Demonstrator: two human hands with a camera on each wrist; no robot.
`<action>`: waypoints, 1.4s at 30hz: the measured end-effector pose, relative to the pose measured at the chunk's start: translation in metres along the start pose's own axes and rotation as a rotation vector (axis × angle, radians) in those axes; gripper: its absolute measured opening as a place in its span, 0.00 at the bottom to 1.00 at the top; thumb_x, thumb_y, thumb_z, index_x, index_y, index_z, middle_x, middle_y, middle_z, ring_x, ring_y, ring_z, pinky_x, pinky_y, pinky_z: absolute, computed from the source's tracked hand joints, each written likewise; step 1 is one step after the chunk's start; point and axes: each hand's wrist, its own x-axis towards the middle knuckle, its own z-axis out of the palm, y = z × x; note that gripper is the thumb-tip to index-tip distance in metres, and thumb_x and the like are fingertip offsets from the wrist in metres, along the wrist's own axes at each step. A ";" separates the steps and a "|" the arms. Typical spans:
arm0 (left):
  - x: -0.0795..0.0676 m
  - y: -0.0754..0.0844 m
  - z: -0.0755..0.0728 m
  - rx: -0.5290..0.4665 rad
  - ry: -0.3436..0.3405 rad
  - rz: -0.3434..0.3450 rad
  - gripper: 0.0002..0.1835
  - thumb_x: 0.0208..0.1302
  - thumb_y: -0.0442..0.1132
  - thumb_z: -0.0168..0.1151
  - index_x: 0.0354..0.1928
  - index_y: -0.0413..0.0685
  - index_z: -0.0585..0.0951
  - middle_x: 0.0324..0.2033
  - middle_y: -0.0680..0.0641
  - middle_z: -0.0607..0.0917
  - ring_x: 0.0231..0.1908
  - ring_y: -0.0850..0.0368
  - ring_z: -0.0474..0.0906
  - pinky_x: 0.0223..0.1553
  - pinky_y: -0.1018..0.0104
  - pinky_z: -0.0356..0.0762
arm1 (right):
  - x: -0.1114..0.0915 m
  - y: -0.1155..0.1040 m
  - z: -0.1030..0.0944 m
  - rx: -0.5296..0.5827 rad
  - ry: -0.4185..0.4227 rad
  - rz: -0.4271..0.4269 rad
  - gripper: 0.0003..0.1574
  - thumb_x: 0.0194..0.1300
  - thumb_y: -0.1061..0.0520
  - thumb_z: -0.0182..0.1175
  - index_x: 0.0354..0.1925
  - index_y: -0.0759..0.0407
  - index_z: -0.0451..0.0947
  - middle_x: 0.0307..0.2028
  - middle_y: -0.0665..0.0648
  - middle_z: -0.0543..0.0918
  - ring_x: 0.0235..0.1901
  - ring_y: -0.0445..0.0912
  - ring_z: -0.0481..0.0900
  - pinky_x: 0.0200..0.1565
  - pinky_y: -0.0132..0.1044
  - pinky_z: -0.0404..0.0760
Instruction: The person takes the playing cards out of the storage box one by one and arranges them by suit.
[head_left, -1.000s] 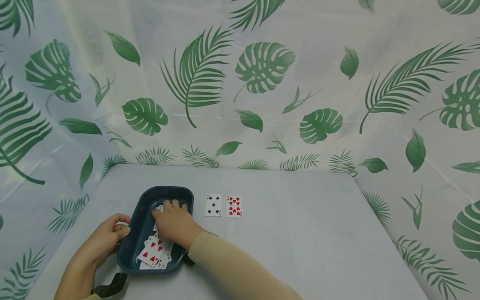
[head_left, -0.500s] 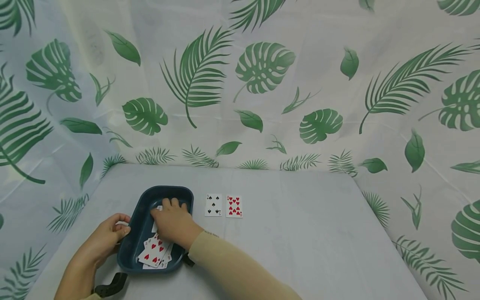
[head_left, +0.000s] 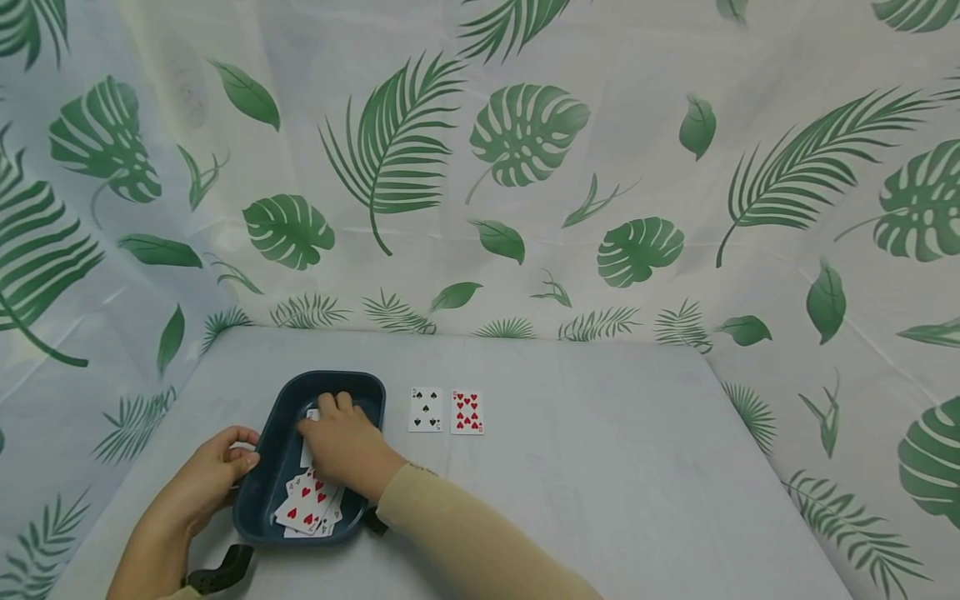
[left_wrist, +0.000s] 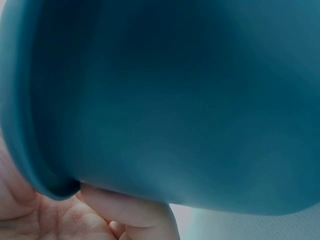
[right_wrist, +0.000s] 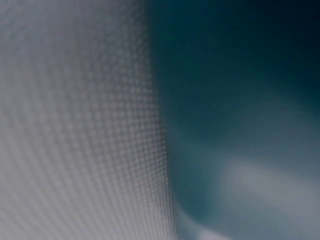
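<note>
A dark blue tray (head_left: 258, 492) with rounded corners stands on the left of the table. My left hand (head_left: 213, 467) grips its left wall, fingers and thumb at the rim; the left wrist view shows fingers (left_wrist: 130, 207) against the tray's underside. Inside the tray, my right hand (head_left: 347, 442) has bent fingers over a playing card (head_left: 306, 454), whose left edge shows beside the thumb; the fingertips are partly hidden. Several overlapping playing cards (head_left: 303, 504), a heart card on top, lie in the tray's near end. The tray wall (right_wrist: 240, 115) fills much of the right wrist view.
Right of the tray, a five of spades (head_left: 425, 410) and a ten of hearts (head_left: 467, 412) lie face up side by side on the pale table (head_left: 600, 475). A leaf-patterned curtain (head_left: 540, 200) encloses the back and sides.
The right hand's fingers have drawn in and bent more, and the card beneath has shifted slightly left with the thumb. The left hand and the two cards on the table stay put.
</note>
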 end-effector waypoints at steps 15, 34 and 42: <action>-0.002 0.000 0.000 -0.004 0.001 0.004 0.16 0.85 0.29 0.43 0.67 0.30 0.62 0.37 0.46 0.80 0.36 0.55 0.84 0.37 0.57 0.85 | 0.000 0.002 -0.002 0.088 0.053 0.004 0.45 0.58 0.42 0.81 0.71 0.36 0.75 0.69 0.51 0.72 0.63 0.46 0.67 0.67 0.38 0.76; -0.001 0.001 0.000 -0.008 0.000 0.009 0.15 0.85 0.29 0.44 0.66 0.31 0.62 0.36 0.46 0.80 0.35 0.54 0.84 0.36 0.56 0.85 | 0.004 0.009 -0.005 0.236 0.101 0.018 0.51 0.59 0.46 0.80 0.77 0.38 0.70 0.73 0.51 0.72 0.70 0.49 0.66 0.72 0.41 0.72; -0.001 -0.001 -0.001 -0.019 -0.007 0.009 0.15 0.85 0.30 0.44 0.66 0.31 0.63 0.36 0.47 0.81 0.35 0.55 0.85 0.36 0.56 0.85 | 0.000 0.010 -0.015 0.370 0.093 0.029 0.50 0.62 0.48 0.78 0.77 0.37 0.70 0.74 0.50 0.72 0.71 0.48 0.65 0.69 0.40 0.74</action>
